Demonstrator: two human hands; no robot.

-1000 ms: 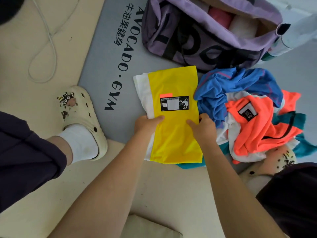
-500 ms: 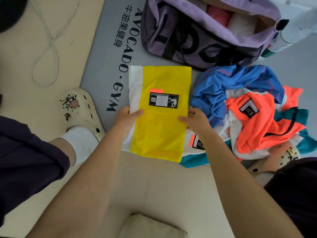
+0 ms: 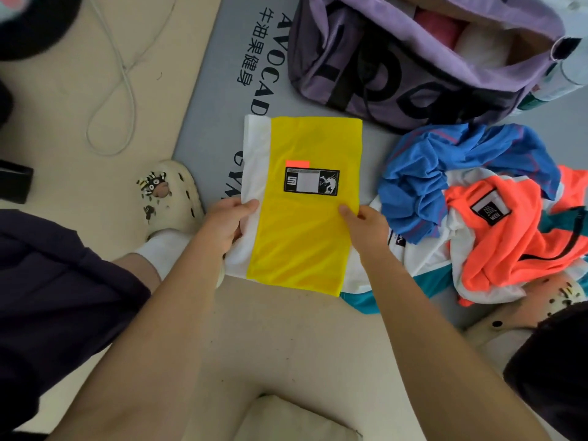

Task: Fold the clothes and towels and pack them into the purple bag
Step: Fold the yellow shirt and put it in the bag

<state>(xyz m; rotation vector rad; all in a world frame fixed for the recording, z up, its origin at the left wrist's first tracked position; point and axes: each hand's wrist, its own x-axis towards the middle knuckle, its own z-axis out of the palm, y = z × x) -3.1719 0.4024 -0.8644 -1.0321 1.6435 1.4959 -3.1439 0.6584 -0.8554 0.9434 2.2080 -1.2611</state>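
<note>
On the grey mat [image 3: 203,122], the left hand [image 3: 224,226] and right hand [image 3: 366,226] pinch opposite edges of the folded yellow shirt [image 3: 305,218], fingers clamped on the cloth, below the purple bag [image 3: 413,84].

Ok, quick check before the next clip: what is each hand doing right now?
Left hand: pinches the left edge of the folded yellow garment, thumb on top.
Right hand: grips the garment's right edge the same way.

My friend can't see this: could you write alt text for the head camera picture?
Both hands, left hand and right hand, grip the sides of a folded yellow-and-white garment on a grey gym mat, between an open purple fabric bag and a heap of unfolded bright clothes.
</note>
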